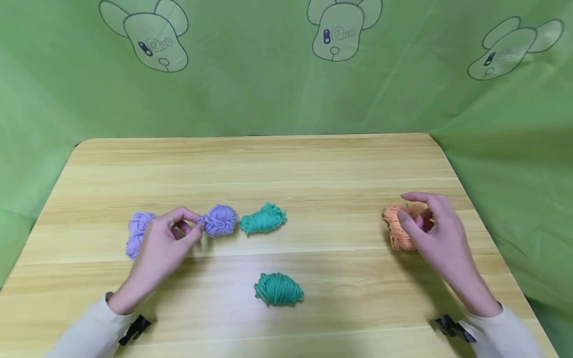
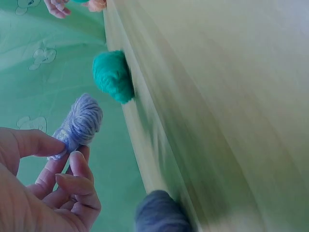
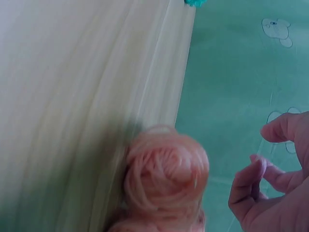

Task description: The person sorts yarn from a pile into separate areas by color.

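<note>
Between thumb and fingertips, my left hand (image 1: 163, 243) pinches one end of a purple yarn skein (image 1: 222, 220). The left wrist view shows that skein (image 2: 86, 118) held up off the table. A second purple skein (image 1: 138, 233) lies just left of this hand, partly covered by it. My right hand (image 1: 440, 236) hovers over orange yarn (image 1: 398, 231) at the right, thumb and fingers apart and loosely bent. Seen from the right wrist, the orange yarn (image 3: 166, 166) stands apart from the fingers, which hold nothing.
A teal yarn skein (image 1: 264, 219) lies right of the held purple one. A darker green skein (image 1: 279, 289) sits nearer the front of the wooden table (image 1: 340, 169). Green cloth (image 1: 268, 94) with printed animal heads hangs behind and along the sides.
</note>
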